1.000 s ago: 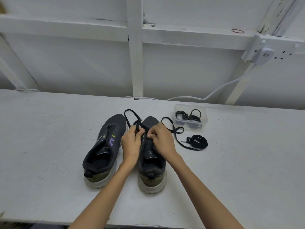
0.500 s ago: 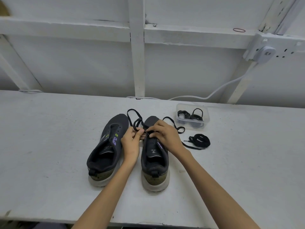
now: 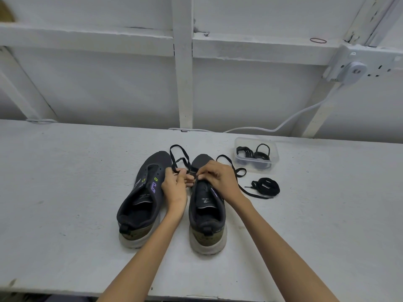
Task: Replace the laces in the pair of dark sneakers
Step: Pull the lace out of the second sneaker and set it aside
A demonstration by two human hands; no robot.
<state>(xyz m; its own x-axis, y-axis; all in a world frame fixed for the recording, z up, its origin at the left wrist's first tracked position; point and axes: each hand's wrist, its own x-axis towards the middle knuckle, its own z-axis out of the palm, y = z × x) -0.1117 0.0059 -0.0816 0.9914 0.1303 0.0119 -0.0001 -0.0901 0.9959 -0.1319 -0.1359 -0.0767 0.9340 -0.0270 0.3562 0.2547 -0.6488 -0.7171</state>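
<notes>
Right sneaker (image 3: 207, 205), mid-worktop (image 3: 65, 192): left hand (image 3: 174, 188) and right hand (image 3: 220, 179), shifted toeward, fingers pinching black lace (image 3: 181, 160) at front eyelets; lacing apparently barely begun, left sneaker (image 3: 141, 192) unlaced.

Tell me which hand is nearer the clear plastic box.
Right. The right hand is over the right sneaker, left of the box; the left hand lies farther left, by the left sneaker.

White bench (image 3: 65, 192): sneakers (image 3: 139, 205), laces (image 3: 266, 186), tub (image 3: 275, 151).
</notes>
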